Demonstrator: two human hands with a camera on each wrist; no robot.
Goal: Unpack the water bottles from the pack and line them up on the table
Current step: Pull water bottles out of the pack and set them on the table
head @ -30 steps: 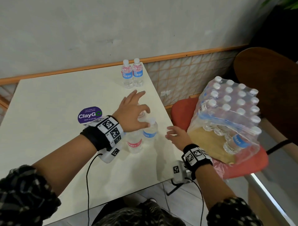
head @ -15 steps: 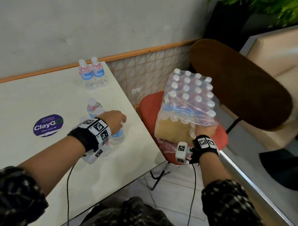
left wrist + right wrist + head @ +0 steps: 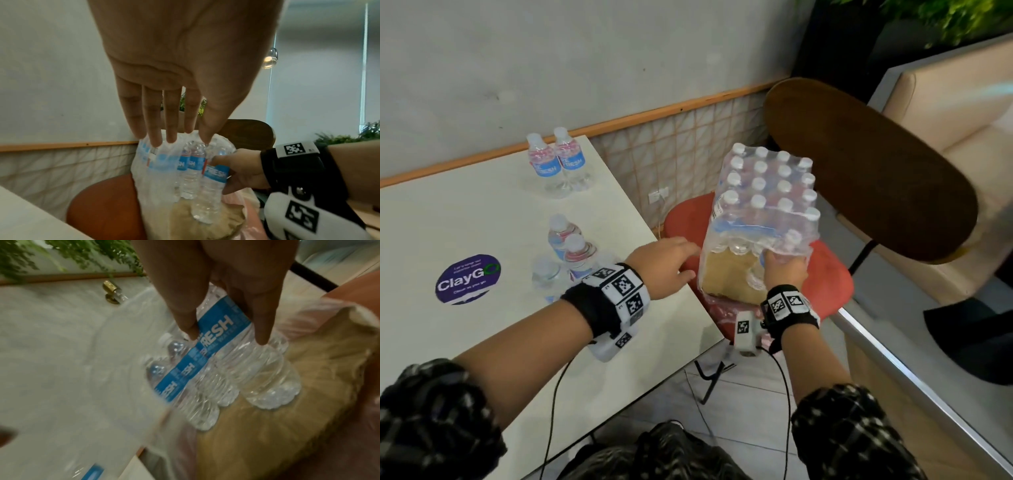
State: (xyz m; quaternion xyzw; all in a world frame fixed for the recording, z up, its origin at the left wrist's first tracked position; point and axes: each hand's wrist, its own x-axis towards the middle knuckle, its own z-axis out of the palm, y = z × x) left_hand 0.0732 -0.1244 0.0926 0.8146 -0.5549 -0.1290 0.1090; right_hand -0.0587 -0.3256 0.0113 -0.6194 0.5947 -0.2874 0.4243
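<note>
A shrink-wrapped pack of water bottles stands on a red chair seat, right of the white table. The pack's near side is torn open over brown cardboard. My right hand is inside that opening and grips a blue-labelled bottle at the front right corner. My left hand is stretched out with straight fingers at the pack's left side; I cannot tell if they touch the wrap. Two bottles stand at the table's far edge, and three bottles stand beside my left wrist.
A purple ClayGo sticker lies on the table. A dark brown chair back rises behind the pack, and a beige bench stands to the right. A tiled wall runs behind. Cables hang from both wrists.
My left hand has let go of the bottle on the table and moved right to the pack. My right hand has gone from the table edge into the pack's opening and closed on a bottle.
</note>
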